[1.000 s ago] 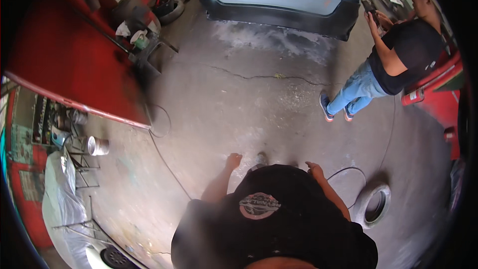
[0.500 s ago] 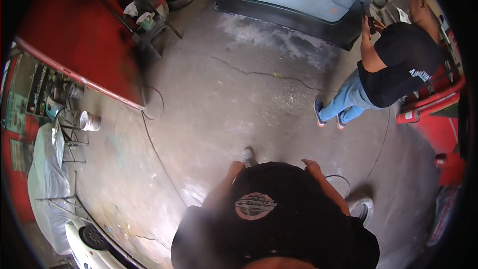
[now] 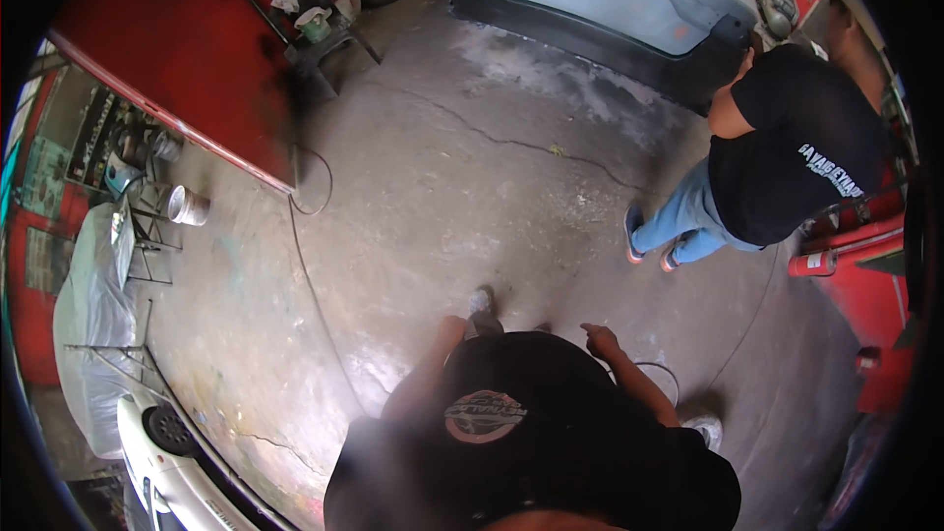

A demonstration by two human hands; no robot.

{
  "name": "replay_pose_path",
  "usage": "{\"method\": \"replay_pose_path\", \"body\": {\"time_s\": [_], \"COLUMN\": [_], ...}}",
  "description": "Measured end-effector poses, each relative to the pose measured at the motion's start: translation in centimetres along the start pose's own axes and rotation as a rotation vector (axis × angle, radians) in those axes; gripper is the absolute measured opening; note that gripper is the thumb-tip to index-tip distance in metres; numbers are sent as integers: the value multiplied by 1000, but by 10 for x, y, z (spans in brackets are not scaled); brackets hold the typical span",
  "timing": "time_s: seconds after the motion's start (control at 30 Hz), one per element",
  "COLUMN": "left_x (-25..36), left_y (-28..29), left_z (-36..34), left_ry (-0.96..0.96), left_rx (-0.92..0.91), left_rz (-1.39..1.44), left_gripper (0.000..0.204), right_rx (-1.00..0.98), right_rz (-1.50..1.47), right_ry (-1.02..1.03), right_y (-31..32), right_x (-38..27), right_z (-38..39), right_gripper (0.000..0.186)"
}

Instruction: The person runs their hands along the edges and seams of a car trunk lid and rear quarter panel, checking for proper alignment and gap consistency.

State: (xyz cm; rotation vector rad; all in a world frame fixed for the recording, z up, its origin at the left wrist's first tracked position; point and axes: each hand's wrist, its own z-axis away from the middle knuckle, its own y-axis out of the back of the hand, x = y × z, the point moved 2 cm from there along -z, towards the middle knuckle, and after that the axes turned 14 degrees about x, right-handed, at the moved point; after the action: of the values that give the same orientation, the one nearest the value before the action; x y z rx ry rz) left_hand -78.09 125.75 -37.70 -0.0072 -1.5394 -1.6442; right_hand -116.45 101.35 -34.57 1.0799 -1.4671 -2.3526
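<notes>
Floor (image 3: pixel 433 206) seemingly being crossed — nothing seen in left hand (image 3: pixel 451 328) or right hand (image 3: pixel 603 341), openness cannot be told — closer reach needed

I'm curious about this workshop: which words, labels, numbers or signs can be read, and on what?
White lettering, wording withheld: back of the co-worker's black shirt.
Round emblem with lettering, wording withheld: wearer's black shirt.
Too small: label on the red cylinder.
Too blurred: marks on the white car.
</notes>
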Motion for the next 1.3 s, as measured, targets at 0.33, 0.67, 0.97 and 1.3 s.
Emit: {"method": "replay_pose_path", "body": {"time_s": [0.33, 0.67, 0.97, 1.3], "left_x": [-39, -168, -252, -231], "left_y": [39, 47, 65, 134], "left_z": [-32, -174, -252, -249], "left_ry": [189, -181, 37, 640], "left_rx": [4, -84, -31, -108], "left_rz": [23, 34, 387, 660], "left_gripper": [39, 30, 29, 23], "right_rx": [19, -92, 117, 103], "right_rz": [52, 109, -1, 5], "right_ry": [-66, -217, 29, -4], "right_y": [7, 22, 4, 30], "right_x": [-25, -136, -248, -250], "right_z": [-50, -148, -261, -265], "right_gripper": [49, 58, 52, 55]}}
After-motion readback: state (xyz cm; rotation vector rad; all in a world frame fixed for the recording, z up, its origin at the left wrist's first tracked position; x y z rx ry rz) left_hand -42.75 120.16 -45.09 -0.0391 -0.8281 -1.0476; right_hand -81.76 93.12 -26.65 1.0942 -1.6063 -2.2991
